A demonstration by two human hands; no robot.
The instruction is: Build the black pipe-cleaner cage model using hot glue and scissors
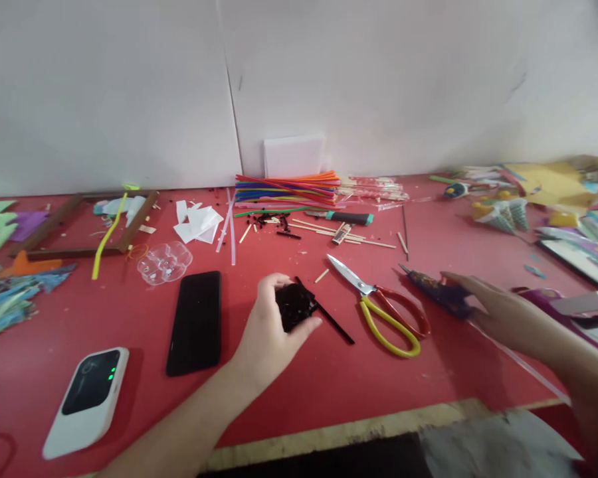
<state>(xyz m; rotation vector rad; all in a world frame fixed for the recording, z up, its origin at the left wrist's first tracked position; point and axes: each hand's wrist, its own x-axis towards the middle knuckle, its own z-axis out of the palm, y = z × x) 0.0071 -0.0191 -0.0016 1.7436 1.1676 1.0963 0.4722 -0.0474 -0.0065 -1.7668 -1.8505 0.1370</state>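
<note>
My left hand [269, 325] rests on the red table [299, 378] with its fingers closed around a small black object [293, 305] from which thin black sticks [329, 318] project to the right. My right hand [498, 309] reaches right with fingers stretched out, its fingertips at a blue and purple glue gun [436, 287]. Whether the fingers grip the gun is not clear. Scissors [379, 302] with red and yellow handles lie open between my two hands.
A black phone [195, 322] and a white pocket router [87, 401] lie at left. Colourful straws [286, 188], wooden sticks [339, 232], a craft knife [346, 218], a clear plastic piece [164, 262] and a wooden frame [80, 226] lie further back. Paper crafts [553, 199] crowd the right side.
</note>
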